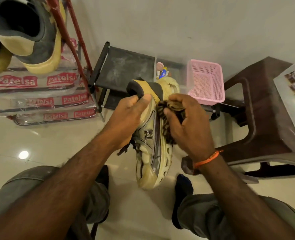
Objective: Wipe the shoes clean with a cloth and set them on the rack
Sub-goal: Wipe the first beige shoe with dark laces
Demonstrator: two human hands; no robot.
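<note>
A yellow and grey sneaker with an N on its side hangs toe-down in front of me, above the floor between my knees. My left hand grips it at the heel collar, thumb on the side. My right hand holds a bunched dark patterned cloth pressed against the sole edge of the sneaker. A second shoe of the same colours sits on the red rack at the upper left.
A low black shoe stand stands against the wall, with a clear box of small bottles and a pink basket on it. A brown plastic stool is at right. Packaged items labelled Patelsa lie under the rack.
</note>
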